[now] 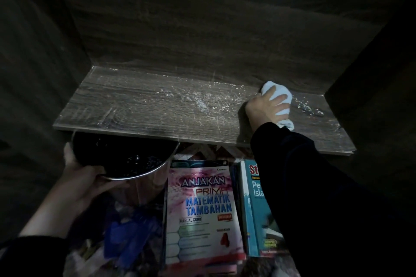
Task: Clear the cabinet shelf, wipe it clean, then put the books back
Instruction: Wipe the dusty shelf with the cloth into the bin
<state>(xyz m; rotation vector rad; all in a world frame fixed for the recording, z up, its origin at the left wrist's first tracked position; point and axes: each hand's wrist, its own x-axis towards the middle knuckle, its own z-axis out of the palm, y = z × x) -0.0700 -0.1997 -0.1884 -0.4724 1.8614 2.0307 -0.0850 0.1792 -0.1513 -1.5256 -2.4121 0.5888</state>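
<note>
The wooden cabinet shelf [144, 105] holds no books and is strewn with white dust and crumbs, thickest in its middle and far right. My right hand [264, 107] grips a white cloth [282, 102] and presses it on the shelf's right part. My left hand [77, 172] holds a shiny metal bin [135, 164] by its rim, just under the shelf's front edge at the left. Below the shelf lie a pink and white maths book [202, 213] and a teal book [254, 209], partly hidden by my right sleeve.
Dark cabinet walls [371, 63] close in the shelf at the back and both sides. Blue and mixed-colour items [126, 236] lie heaped below the bin. A patterned surface [222, 153] shows under the shelf edge behind the books.
</note>
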